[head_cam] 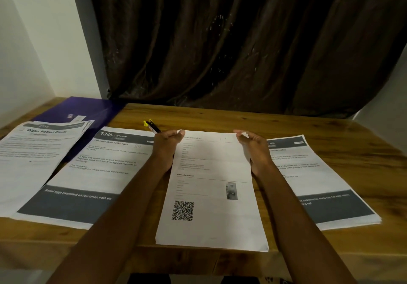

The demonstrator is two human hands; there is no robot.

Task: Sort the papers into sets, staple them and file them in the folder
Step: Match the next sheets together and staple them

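Note:
A stack of white sheets with a QR code [211,186] lies in the middle of the wooden table [220,116]. My left hand [166,149] pinches its top left corner and my right hand [253,149] pinches its top right corner. Left of it lies a printed set headed "1345 Kitchen" [92,173]. Further left sits a "Water Potted Plants" set [28,156], partly over a purple folder [88,109]. Another kitchen set [319,178] lies at the right, partly hidden by my right arm.
A black and yellow object [152,126], perhaps a stapler or pen, lies behind my left hand. A dark curtain [242,41] hangs behind the table, and a white wall [33,41] stands at the left.

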